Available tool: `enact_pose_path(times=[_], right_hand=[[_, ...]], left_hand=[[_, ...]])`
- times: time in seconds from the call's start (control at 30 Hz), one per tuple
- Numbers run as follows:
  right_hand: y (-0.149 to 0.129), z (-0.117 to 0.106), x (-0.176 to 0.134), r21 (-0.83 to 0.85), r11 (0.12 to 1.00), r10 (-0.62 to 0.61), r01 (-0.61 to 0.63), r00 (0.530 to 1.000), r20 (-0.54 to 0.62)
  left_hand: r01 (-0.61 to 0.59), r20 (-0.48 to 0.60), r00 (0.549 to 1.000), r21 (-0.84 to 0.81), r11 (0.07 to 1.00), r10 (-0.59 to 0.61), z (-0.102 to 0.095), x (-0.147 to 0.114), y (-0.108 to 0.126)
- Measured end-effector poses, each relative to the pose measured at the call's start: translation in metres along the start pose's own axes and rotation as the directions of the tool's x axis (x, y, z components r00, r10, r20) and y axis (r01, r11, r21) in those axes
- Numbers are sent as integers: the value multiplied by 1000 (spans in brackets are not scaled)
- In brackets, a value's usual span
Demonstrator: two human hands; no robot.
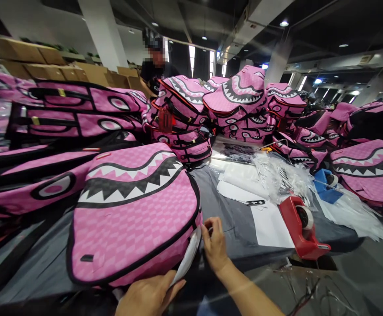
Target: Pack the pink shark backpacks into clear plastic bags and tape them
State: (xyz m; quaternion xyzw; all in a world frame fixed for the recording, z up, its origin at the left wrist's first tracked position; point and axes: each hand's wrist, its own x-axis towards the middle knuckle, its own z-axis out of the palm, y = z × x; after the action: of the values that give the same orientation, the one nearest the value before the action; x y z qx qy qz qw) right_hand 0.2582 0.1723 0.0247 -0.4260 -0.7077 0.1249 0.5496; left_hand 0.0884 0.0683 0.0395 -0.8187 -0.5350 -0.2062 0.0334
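Note:
A pink backpack (135, 219) with a shark-mouth print in black and white lies on its back on the table in front of me. From its near right side a thin white sheet (190, 254) sticks out; whether it is paper or plastic I cannot tell. My left hand (152, 292) is at the bag's lower edge, thumb and fingers closed on the sheet's lower end. At the bag's right corner, beside the sheet's upper end, my right hand (216, 243) has its fingers curled in a pinch. What lies between those fingertips is hidden.
To the right stand a red tape dispenser (299, 228) and a blue one (327, 186), near clear plastic bags (280, 175), white paper (270, 226) and a black pen (255, 202). Stacked pink bags (240, 101) fill the back and left. A person (156, 70) stands behind them.

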Motion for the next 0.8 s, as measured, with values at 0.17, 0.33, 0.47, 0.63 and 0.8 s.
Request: enact_pose_path(times=[0.17, 0.33, 0.47, 0.63, 0.8], right_hand=[[-11, -29, 24, 153, 703, -648, 695, 537, 540], [-10, -25, 37, 191, 643, -673, 742, 429, 602], [-9, -29, 42, 212, 622, -684, 753, 391, 616], [-12, -29, 44, 163, 595, -655, 787, 357, 666], [-8, -25, 42, 123, 628, -586, 769, 363, 724]], left_hand=[[-247, -375, 892, 59, 967, 251, -12, 3, -5], [-141, -361, 911, 185, 973, 200, -12, -58, -59], [17, -472, 874, 267, 964, 115, 0, -89, -80], [6, -471, 877, 209, 978, 95, -18, -68, -49], [-77, -332, 941, -45, 996, 58, -36, -15, 0]])
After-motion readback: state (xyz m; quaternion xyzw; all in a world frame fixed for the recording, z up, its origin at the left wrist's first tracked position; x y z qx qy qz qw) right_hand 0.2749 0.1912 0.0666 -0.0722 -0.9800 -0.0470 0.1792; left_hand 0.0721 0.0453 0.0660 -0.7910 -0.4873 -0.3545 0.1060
